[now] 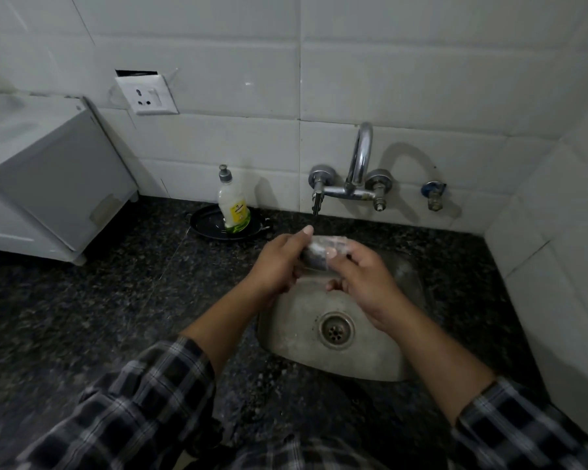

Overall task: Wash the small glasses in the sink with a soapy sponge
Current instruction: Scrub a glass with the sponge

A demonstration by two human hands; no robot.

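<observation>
A small clear glass [323,251] lies on its side in the air above the steel sink [296,337], under the tap spout. My left hand [279,262] grips its left end, thumb on top. My right hand [360,273] holds its right end, with the thumb across the front. Something dark shows inside or behind the glass; I cannot tell whether it is a sponge. No water stream is plainly visible.
The wall tap [350,184] hangs over the sink's back edge. A dish soap bottle [233,205] stands on a black plate [204,225] to the left on the dark granite counter [82,317]. A white appliance [48,184] sits far left. A tiled wall closes the right side.
</observation>
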